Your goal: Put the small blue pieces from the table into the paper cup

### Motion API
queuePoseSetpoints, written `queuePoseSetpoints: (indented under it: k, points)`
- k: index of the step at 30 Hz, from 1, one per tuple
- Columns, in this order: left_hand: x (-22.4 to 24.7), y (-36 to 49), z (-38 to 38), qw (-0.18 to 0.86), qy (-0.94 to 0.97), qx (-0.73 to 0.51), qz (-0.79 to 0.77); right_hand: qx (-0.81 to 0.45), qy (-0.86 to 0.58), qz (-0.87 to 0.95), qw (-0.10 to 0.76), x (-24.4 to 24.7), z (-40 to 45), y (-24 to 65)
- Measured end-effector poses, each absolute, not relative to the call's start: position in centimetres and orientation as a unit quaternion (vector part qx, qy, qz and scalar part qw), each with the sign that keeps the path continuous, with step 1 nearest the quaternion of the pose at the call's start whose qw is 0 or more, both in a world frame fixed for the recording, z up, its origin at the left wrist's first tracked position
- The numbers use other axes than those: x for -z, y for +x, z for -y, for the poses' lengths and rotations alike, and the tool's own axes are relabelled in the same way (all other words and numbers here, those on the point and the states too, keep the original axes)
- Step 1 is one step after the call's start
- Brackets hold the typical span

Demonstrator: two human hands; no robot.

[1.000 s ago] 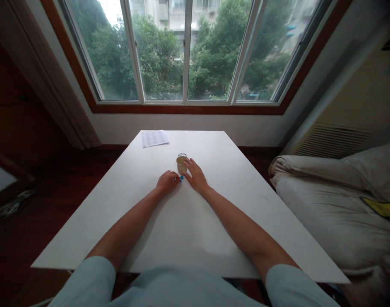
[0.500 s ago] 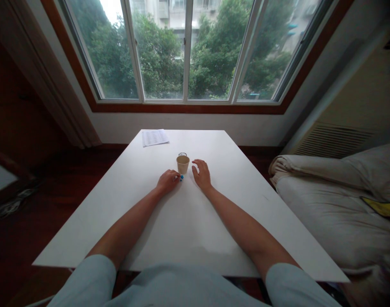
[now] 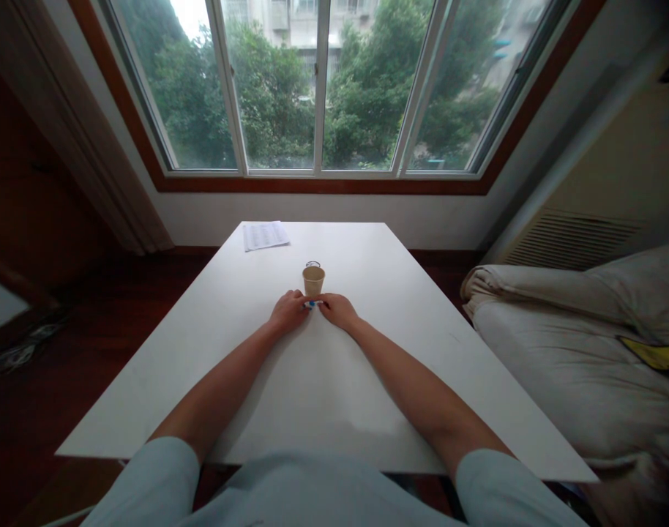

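Note:
A tan paper cup [image 3: 313,281] stands upright on the white table [image 3: 323,380], its mouth toward me. Just in front of it is a small blue object [image 3: 312,304], too small to make out its kind. My left hand [image 3: 288,313] has its fingertips closed on this object from the left. From the right, my right hand [image 3: 339,310] meets it, the index finger reaching over the top and the thumb below. The fingertips of both hands come together there and partly hide the object. Behind the cup shows the thin rim of a ring-like item [image 3: 312,263], mostly hidden.
Printed papers [image 3: 266,236] lie at the table's far left corner. Beyond the table is a window [image 3: 318,95] above a low wall. A padded beige sofa or bedding [image 3: 559,329] stands along the right side. Cables [image 3: 19,356] lie on the dark floor at left.
My right hand has moved left and toward me, from beside the cup to the blue object. My left hand has stayed at the object almost unmoved. The cup stands where it was.

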State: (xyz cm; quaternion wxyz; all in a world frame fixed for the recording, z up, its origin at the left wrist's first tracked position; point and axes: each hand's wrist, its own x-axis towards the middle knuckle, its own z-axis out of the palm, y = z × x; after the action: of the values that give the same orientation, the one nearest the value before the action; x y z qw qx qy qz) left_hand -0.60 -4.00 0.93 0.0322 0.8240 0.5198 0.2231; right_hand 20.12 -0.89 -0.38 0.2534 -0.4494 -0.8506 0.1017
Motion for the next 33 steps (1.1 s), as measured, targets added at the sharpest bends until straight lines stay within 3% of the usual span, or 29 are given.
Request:
queuePoseSetpoints:
  k: [6, 24, 33]
  points:
    - [-0.64, -0.87, 3.73, 0.04, 0.802, -0.244, -0.544, -0.079, -0.449, 0.863, 0.219, 0.11, 1.18, 20.1]
    - [-0.15, -0.91, 3.52, 0.024, 0.78, -0.244, -0.575, -0.056, -0.474, 0.847, 0.235, 0.04, 1.57, 20.17]
    - [-0.1, -0.84, 3.49, 0.02, 0.78, -0.243, -0.576, -0.069, -0.49, 0.809, 0.317, -0.08, 1.34, 20.07]
